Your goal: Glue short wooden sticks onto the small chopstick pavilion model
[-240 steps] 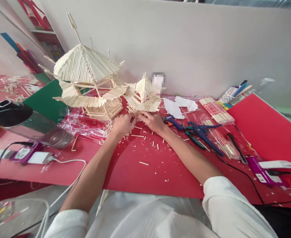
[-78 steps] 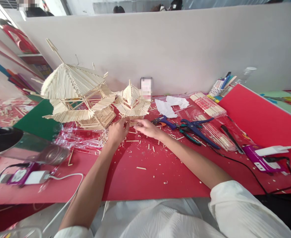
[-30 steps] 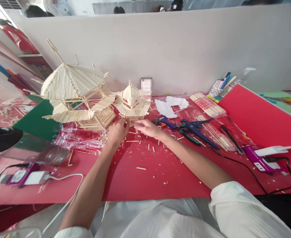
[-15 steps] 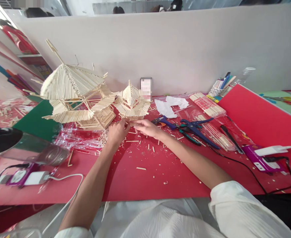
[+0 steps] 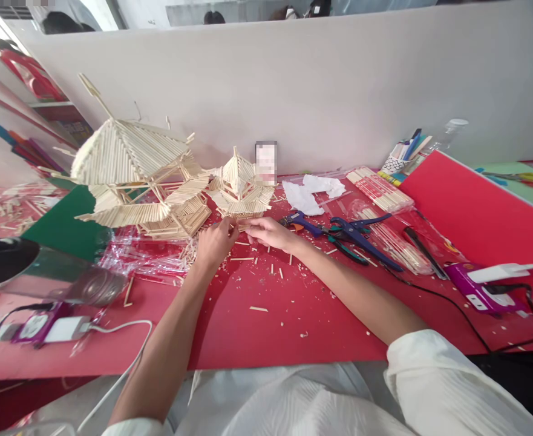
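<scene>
A red table top (image 5: pixel 266 315) runs up to a plain grey partition (image 5: pixel 316 91). Short pale offcuts (image 5: pixel 261 309) are scattered across its middle. Directions are read from the seated person, with 12 o'clock toward the partition.

Counted items:
- Two stick-built pavilion models.
- Two bare hands.
- Two purple power strips, one at 3 o'clock (image 5: pixel 479 290) and one at 9 o'clock (image 5: pixel 34 324).
- One blue glue gun (image 5: pixel 302 221).
- One blue-handled cutter (image 5: pixel 361 233), just right of the glue gun at 1 o'clock.
- One crumpled white tissue (image 5: pixel 314 194).
- At least two packs of wrapped sticks (image 5: pixel 377 191), at 2 o'clock.

The large model (image 5: pixel 130 163) stands at 10 o'clock on clear wrappers (image 5: pixel 143 254), beside a green board (image 5: pixel 66 224).

The small model (image 5: pixel 241 188) stands upright at 12 o'clock, near the partition. Its eave touches the large model's lower roof. It is pale bare wood with a steep ribbed roof above a flared lower tier, and a low base of stacked sticks.

The left hand (image 5: pixel 214 242) lies knuckles up with its fingers curled, the tips at the base's near edge. The right hand (image 5: pixel 270 233) reaches in from 3 o'clock, its fingers drawn together toward the same spot. The two sets of fingertips almost meet. Whether either one pinches a stick cannot be told.
</scene>
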{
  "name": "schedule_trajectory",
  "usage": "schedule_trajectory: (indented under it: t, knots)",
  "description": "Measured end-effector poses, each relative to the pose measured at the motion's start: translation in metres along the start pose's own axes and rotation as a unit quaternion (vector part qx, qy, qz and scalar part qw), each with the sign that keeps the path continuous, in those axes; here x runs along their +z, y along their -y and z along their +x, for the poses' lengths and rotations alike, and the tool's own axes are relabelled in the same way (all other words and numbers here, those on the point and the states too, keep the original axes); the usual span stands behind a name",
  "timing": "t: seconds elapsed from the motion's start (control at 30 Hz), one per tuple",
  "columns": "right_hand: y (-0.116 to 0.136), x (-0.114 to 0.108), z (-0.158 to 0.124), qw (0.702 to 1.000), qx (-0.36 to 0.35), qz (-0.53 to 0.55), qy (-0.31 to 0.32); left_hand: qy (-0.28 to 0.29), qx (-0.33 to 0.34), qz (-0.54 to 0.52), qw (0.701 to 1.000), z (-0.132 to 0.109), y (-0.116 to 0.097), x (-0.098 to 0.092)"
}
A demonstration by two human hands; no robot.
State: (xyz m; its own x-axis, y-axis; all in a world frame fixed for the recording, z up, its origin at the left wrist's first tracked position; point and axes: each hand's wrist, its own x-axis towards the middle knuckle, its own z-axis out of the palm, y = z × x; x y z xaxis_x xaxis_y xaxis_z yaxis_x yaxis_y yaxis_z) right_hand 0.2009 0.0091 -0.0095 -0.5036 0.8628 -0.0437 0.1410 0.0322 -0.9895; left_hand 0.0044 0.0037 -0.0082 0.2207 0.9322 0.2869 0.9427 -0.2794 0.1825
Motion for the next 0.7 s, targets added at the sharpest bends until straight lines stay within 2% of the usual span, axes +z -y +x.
schedule_trajectory:
  t: [0.4, 0.7]
  knots:
    - [0.0038, -0.0052, 0.0, 0.994, -0.028, -0.098, -0.025, -0.011, -0.001, 0.028, 1.0, -0.0002, -0.003, -0.001]
    - [0.0053, -0.0032, 0.0013, 0.99, -0.055, -0.129, -0.006, -0.014, 0.002, 0.046, 0.999, 0.0001, -0.0074, -0.0014]
